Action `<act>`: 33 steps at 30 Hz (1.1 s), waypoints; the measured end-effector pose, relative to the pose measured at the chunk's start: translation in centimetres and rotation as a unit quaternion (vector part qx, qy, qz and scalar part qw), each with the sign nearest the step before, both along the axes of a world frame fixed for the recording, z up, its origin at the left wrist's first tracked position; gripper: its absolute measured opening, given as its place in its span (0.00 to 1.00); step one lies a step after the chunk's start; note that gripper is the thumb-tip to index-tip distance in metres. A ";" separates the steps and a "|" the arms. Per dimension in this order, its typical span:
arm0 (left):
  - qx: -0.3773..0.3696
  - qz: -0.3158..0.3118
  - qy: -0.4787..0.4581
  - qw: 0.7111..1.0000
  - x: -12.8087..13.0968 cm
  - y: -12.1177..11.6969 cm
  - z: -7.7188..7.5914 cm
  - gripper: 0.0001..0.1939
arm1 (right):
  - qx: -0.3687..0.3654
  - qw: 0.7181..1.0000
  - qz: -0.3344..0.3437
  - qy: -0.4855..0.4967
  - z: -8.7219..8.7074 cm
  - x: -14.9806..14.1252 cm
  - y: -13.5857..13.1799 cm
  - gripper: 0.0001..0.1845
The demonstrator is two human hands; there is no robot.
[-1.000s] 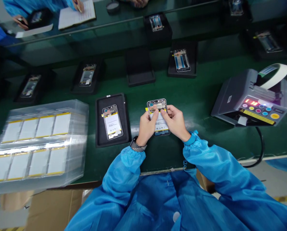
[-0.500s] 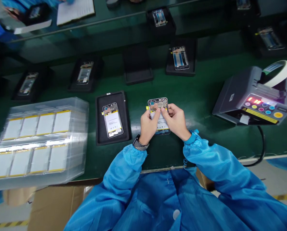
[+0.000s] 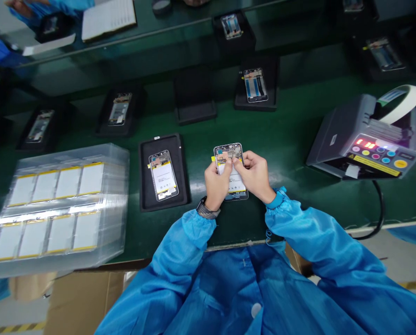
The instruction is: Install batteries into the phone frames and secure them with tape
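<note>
An opened phone (image 3: 238, 185) with a white battery in its lower part sits in front of me, held between both hands. My left hand (image 3: 218, 181) grips its left edge, thumb pressing near the battery's upper end. From the right edge my right hand (image 3: 256, 174) holds it the same way, closed, with its thumb beside the left one. The thumbs hide part of the board and battery top. To the left, a second opened phone (image 3: 164, 177) with a battery lies in a black tray (image 3: 147, 200).
Clear plastic trays (image 3: 114, 218) of white batteries stand stacked at left. A tape dispenser (image 3: 337, 135) with lit buttons stands at right, its cable hanging down. Several black trays with phones line the back, one tray (image 3: 196, 114) without a phone. A co-worker's blue sleeve (image 3: 70, 5) shows far left.
The black trays in the back row have shifted slightly left. Both hands keep their grip on the phone, thumbs still on it, with only a small shift of the phone's lower end.
</note>
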State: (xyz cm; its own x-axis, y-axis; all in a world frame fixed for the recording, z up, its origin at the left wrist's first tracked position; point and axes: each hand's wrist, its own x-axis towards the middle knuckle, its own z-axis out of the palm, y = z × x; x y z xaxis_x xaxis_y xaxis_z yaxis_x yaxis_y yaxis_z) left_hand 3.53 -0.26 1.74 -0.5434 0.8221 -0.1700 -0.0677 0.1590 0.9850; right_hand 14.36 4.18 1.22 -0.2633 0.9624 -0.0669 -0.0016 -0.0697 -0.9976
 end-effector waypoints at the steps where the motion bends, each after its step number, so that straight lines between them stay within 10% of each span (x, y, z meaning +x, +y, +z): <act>1: 0.001 -0.019 -0.008 1.000 -0.2 0.0 0.1 0.18 | -0.004 1.000 0.002 0.009 0.0 0.1 0.1 0.22; 10: 0.057 -0.181 -0.143 0.971 -1.4 -0.3 0.1 0.26 | 0.098 0.988 -0.045 -0.111 1.8 0.7 1.2 0.21; 15: 0.009 -0.143 -0.256 0.956 -1.4 -0.2 0.0 0.29 | 0.076 0.983 -0.068 -0.152 5.0 6.9 -1.3 0.14; 22: 0.008 -0.102 -0.261 0.960 -1.8 0.4 0.0 0.32 | 0.051 0.908 -0.386 -0.153 6.8 18.6 -5.5 0.19; 33: 0.007 -0.102 -0.211 0.972 -1.6 0.3 -1.1 0.29 | -0.020 0.922 -0.374 -0.100 5.7 19.5 -2.2 0.16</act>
State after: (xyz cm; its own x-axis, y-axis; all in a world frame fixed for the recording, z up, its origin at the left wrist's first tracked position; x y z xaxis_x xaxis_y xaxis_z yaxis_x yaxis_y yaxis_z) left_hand 1.91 0.03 0.62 -0.2525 0.9092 -0.3310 -0.4354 0.1987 0.8780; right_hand 33.89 1.98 6.94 0.4950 0.8651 -0.0806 0.1197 -0.1598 -0.9799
